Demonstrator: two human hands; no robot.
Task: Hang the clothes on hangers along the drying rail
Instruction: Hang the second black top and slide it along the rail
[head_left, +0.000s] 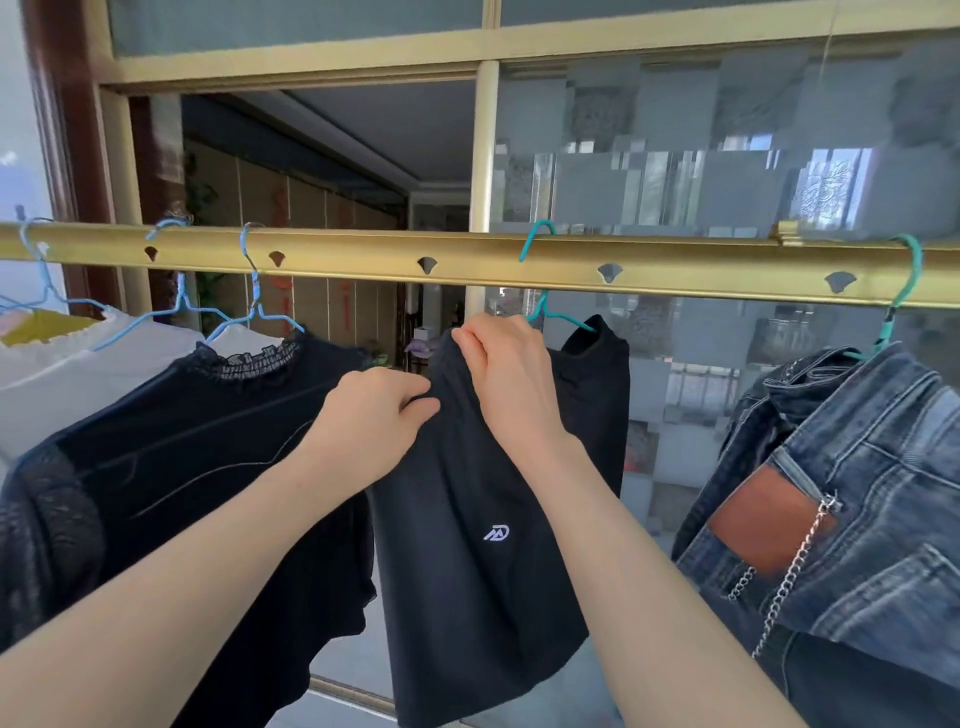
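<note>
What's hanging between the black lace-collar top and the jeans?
In the head view, a black garment with a white logo on a teal hanger; left hand and right hand grip its top.

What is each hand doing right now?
Left hand: pinches the black logo garment.
Right hand: grips the same garment near the teal hanger.

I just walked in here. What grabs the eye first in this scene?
Two hands meet mid-frame: the left hand and right hand both pinch the top edge of a black garment bearing a small white logo, just below a teal hanger. Above them a gold drying rail spans the whole view. At the right hang blue jeans with a silver chain.
</note>
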